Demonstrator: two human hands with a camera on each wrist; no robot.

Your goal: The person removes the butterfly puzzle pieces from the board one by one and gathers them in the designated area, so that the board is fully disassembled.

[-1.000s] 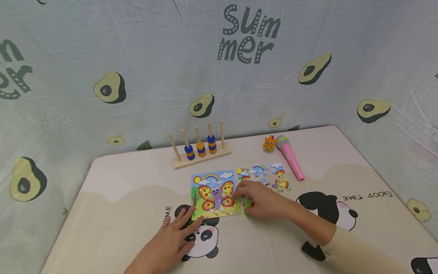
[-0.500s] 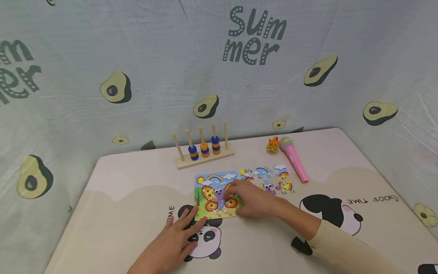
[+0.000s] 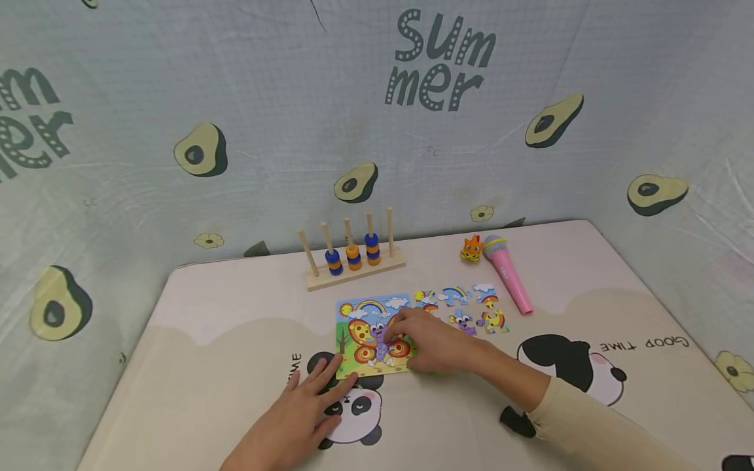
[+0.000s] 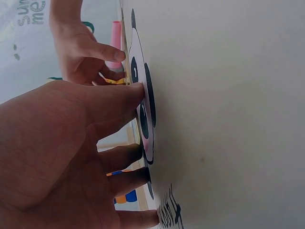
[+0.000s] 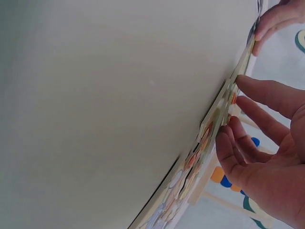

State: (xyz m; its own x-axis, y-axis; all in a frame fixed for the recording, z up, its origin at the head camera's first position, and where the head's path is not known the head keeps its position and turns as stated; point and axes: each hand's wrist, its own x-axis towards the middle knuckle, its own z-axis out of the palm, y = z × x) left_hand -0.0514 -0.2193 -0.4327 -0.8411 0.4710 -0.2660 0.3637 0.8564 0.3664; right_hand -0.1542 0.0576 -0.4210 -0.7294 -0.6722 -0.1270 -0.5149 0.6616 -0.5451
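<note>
A butterfly jigsaw puzzle (image 3: 353,314) lies flat on the table, with a sun and rainbow along its top. My left hand (image 3: 300,405) lies spread, fingertips touching the puzzle's lower left edge; its fingers are straight in the left wrist view. Over the lower right of the puzzle, my right hand (image 3: 432,343) has thumb and fingertips bent around a puzzle piece, which the hand mostly hides. The right wrist view shows that thumb and index finger (image 5: 264,117) at the puzzle's surface. Loose pieces, among them a rainbow piece (image 3: 455,296) and a butterfly-face piece (image 3: 463,322), lie right of the puzzle.
Behind the puzzle stands a wooden peg stand (image 3: 353,271) with blue and orange rings. An orange toy figure (image 3: 471,249) and a pink microphone (image 3: 511,278) lie at the back right. A printed cloth wall (image 3: 283,118) rises behind the table.
My right hand has moved left, from a green piece beside the puzzle onto the puzzle's lower right, and has stayed there over the last half second. The left hand keeps its place.
</note>
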